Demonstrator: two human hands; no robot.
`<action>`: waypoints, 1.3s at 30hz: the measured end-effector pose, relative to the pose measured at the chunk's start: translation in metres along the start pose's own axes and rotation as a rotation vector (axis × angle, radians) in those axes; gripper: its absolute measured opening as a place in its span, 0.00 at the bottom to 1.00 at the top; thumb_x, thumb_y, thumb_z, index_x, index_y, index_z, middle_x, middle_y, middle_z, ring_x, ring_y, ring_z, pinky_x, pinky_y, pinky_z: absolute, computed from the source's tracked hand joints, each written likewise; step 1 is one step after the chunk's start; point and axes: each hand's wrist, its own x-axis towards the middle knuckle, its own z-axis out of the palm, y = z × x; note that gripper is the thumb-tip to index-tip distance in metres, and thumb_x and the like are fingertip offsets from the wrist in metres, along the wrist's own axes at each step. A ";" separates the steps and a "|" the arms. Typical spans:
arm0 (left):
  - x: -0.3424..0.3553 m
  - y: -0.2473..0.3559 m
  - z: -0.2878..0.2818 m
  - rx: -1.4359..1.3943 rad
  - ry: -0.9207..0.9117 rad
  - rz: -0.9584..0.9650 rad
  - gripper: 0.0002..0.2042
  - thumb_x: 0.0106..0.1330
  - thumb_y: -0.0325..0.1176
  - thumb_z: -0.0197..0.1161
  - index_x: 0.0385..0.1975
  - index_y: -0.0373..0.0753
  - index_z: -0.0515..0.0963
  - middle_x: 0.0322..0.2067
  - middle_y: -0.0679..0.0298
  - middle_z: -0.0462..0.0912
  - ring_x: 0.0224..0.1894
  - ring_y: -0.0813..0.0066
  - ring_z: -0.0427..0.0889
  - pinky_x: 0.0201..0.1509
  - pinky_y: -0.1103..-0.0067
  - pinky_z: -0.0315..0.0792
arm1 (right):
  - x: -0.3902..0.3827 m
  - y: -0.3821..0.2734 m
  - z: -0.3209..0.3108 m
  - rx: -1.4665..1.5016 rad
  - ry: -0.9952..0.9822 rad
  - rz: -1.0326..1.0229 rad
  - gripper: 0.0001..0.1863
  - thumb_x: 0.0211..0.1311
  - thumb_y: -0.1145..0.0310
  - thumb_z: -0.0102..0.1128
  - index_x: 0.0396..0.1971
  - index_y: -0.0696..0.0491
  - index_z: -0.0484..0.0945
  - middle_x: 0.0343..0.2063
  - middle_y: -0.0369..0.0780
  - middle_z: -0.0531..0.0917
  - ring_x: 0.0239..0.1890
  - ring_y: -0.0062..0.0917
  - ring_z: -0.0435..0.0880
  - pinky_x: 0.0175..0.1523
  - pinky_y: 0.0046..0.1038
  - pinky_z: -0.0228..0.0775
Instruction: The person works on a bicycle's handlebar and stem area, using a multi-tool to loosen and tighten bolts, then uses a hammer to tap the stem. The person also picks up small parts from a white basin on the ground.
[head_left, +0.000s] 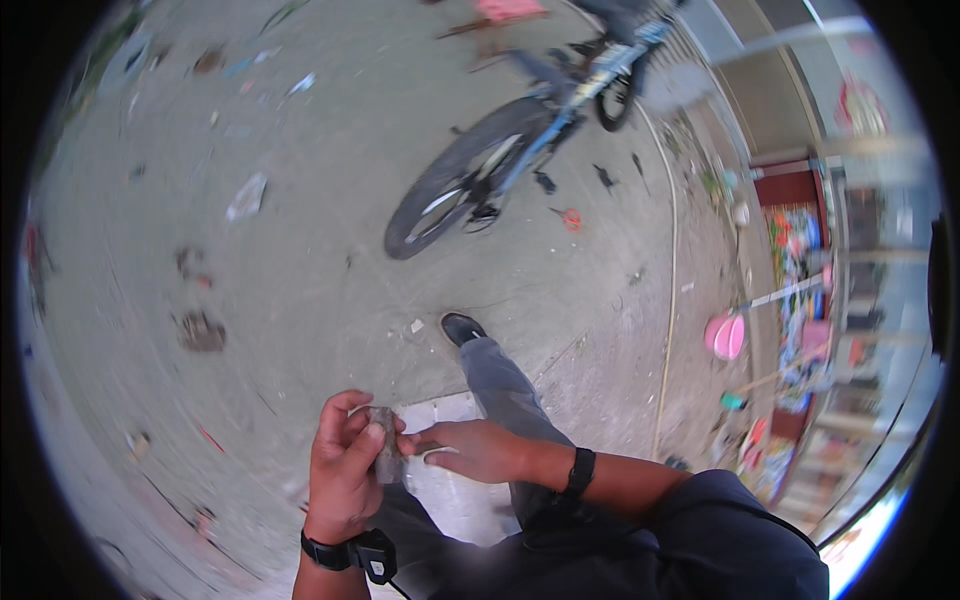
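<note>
My left hand (pixel 345 455) grips a small, dusty grey block-like piece (pixel 387 450) upright, its thumb across the front. My right hand (pixel 470 450) is closed beside it, fingertips reaching toward the piece's right side; it seems to pinch something slim, too small and blurred to name. Both hands are low in the head view, over my grey-trousered legs and a pale slab (pixel 445 410). My shoe (pixel 462 328) shows beyond them on the concrete.
A blue bicycle (pixel 540 135) is ahead, with orange-handled scissors (pixel 571 220) and small dark pieces near it. Litter dots the concrete (pixel 250 300). At the right are a pink bucket (pixel 725 335), a long handle, a cluttered red-framed rack (pixel 775 175) and glazed frontage.
</note>
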 end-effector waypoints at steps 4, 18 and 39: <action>0.024 0.001 0.127 0.237 -0.142 -0.018 0.40 0.75 0.55 0.58 0.77 0.39 0.50 0.56 0.47 0.78 0.52 0.55 0.84 0.60 0.61 0.77 | -0.072 -0.010 -0.062 0.302 0.216 -0.075 0.14 0.77 0.66 0.56 0.55 0.57 0.79 0.44 0.40 0.87 0.49 0.26 0.85 0.60 0.30 0.74; 0.168 -0.142 0.454 1.166 -0.444 0.054 0.32 0.71 0.40 0.65 0.69 0.30 0.62 0.47 0.50 0.84 0.54 0.51 0.84 0.58 0.68 0.76 | -0.288 0.060 -0.374 1.633 0.792 -0.510 0.17 0.77 0.61 0.57 0.55 0.58 0.74 0.43 0.43 0.83 0.51 0.37 0.83 0.65 0.41 0.73; 0.408 -0.028 0.594 1.016 0.116 0.242 0.10 0.79 0.37 0.56 0.40 0.35 0.74 0.22 0.67 0.76 0.24 0.81 0.75 0.29 0.78 0.71 | -0.212 0.046 -0.865 0.337 0.868 -0.414 0.43 0.68 0.53 0.69 0.74 0.58 0.59 0.68 0.50 0.71 0.73 0.33 0.66 0.73 0.36 0.62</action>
